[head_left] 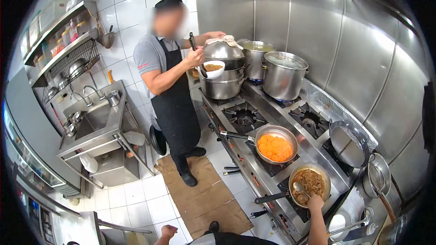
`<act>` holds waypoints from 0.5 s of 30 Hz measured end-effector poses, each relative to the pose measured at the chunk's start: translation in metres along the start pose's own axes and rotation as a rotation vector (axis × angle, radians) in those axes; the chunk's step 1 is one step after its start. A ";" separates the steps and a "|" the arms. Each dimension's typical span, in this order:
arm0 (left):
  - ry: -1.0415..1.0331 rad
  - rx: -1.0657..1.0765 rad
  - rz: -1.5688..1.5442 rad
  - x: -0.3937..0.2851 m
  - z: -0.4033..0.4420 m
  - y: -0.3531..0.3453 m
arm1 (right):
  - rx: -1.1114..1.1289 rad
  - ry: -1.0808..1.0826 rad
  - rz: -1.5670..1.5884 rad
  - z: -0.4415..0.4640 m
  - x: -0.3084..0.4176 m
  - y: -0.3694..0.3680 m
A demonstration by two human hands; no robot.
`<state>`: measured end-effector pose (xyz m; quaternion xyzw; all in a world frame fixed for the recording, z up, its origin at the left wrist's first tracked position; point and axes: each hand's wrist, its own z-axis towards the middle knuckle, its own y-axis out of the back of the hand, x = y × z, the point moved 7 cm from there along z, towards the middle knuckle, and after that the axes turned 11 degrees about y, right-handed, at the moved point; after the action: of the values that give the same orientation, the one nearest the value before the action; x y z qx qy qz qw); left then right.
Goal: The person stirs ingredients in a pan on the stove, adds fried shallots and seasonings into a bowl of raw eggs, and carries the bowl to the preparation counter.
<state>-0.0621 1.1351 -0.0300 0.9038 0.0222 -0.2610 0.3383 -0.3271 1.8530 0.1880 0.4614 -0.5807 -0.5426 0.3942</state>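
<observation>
Closest in, at the bottom edge, the person's left hand [169, 231] hangs over the floor beside the worn apron, its fingers curled inward, though how far they close cannot be told. The right hand [315, 202] reaches over the nearest frying pan [296, 171], its fingers closed on the handle of a metal spoon [298, 186], whose bowl rests among the brown cooked food [314, 182] there. That pan sits on the near front burner of the stove [275, 115], its dark handle pointing out past the front edge. Just beyond it, a second frying pan [278, 129] holds a layer of orange slices [274, 148]. To the right of the two pans, a dark round pan [349, 144] leans at the back of the stove, near a strainer [375, 176]. At the far end, two tall pots [284, 81] stand over blue flames. Beside them, a co-worker in a black apron [175, 100] has one hand on a cloth [227, 41] atop a domed lid [221, 51] and grips a black-handled utensil [192, 41] in the other, close to a white bowl [216, 74] of brown food.
</observation>
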 end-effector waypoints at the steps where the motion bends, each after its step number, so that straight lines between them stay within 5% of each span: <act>1: -0.005 -0.003 -0.012 0.002 0.000 -0.001 | -0.021 -0.006 -0.046 0.013 -0.014 -0.012; 7: 0.014 -0.008 -0.050 0.028 -0.005 0.003 | -0.369 0.128 -0.079 0.012 0.004 0.022; 10: 0.075 -0.012 -0.060 0.052 0.001 0.003 | -0.270 0.219 0.004 0.014 0.024 0.014; 15: -0.022 -0.094 0.364 0.056 -0.032 0.013 | -0.128 0.083 -0.038 0.015 0.033 0.010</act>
<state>0.0035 1.1375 -0.0295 0.8731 -0.1331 -0.2041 0.4222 -0.3517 1.8256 0.1954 0.4684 -0.5191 -0.5665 0.4361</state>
